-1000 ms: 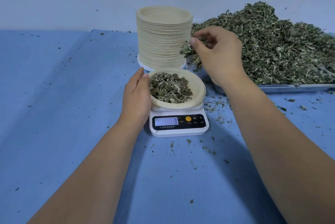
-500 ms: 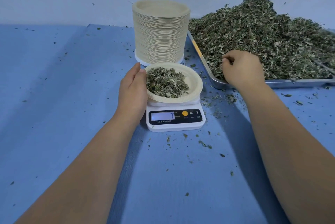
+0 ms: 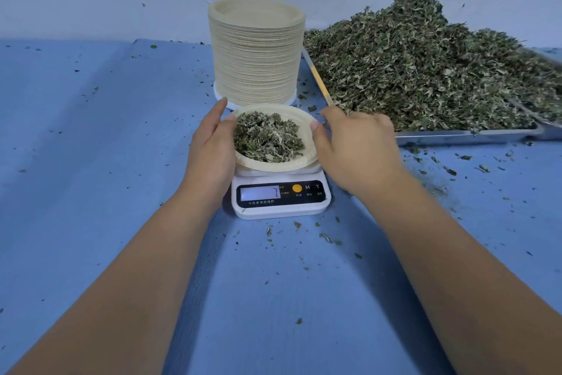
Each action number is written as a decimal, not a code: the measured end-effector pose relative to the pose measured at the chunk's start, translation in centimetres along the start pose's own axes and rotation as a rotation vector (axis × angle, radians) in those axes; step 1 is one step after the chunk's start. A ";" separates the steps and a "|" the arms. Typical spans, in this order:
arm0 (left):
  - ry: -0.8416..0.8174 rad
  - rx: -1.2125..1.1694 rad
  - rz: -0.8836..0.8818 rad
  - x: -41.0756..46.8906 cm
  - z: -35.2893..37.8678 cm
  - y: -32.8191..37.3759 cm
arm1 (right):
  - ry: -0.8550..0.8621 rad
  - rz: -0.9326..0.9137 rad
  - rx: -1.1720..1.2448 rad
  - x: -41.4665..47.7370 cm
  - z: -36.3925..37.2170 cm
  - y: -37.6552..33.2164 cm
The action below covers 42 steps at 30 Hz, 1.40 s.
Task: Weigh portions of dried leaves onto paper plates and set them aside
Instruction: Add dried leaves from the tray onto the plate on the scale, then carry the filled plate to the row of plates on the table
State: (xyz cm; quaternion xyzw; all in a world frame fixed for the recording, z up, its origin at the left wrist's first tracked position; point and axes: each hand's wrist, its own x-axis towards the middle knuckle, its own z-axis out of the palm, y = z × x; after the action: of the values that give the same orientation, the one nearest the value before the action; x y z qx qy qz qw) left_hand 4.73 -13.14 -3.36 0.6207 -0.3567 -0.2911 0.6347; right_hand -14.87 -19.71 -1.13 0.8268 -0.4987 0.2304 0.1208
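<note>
A paper plate [image 3: 304, 143] with a small heap of dried leaves [image 3: 267, 139] sits on a white digital scale [image 3: 281, 197] whose display is lit. My left hand [image 3: 209, 146] holds the plate's left rim, thumb over the edge and fingers along its side. My right hand [image 3: 355, 146] is at the right rim, thumb on the edge and fingers curled beside it. Just behind the scale stands a tall stack of empty paper plates [image 3: 257, 55].
A metal tray [image 3: 456, 136] heaped with dried leaves [image 3: 419, 67] lies at the right, close to the scale. Leaf crumbs are scattered over the blue table cover [image 3: 91, 162]. A pale wall runs along the back.
My right hand left the leaf pile on the tray and came over to the plate's right rim. My left hand stayed at the left rim, its thumb now over the edge.
</note>
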 end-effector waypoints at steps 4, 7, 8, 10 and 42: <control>-0.012 -0.046 -0.053 0.2 0.3 0.2 | -0.051 0.039 0.048 -0.1 0.1 -0.8; 0.056 -0.180 -0.160 0.3 0.3 0.6 | -0.092 0.102 0.283 -0.2 0.0 -1.4; 0.095 -0.272 -0.212 0.2 0.1 0.9 | -0.087 0.118 0.385 -0.3 -0.1 -1.7; 0.184 -0.443 -0.273 0.1 -0.5 1.5 | -0.093 0.117 0.567 -0.4 -0.5 -2.4; 0.885 0.253 -0.206 19.6 -53.3 -1.3 | -0.457 -0.501 0.649 19.2 17.1 -60.3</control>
State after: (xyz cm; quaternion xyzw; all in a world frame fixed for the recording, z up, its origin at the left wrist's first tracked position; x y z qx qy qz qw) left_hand 59.50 1.78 -1.53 0.7897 -0.0210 -0.0141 0.6130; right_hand 50.29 -13.30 -4.51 0.9464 -0.1996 0.1502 -0.2048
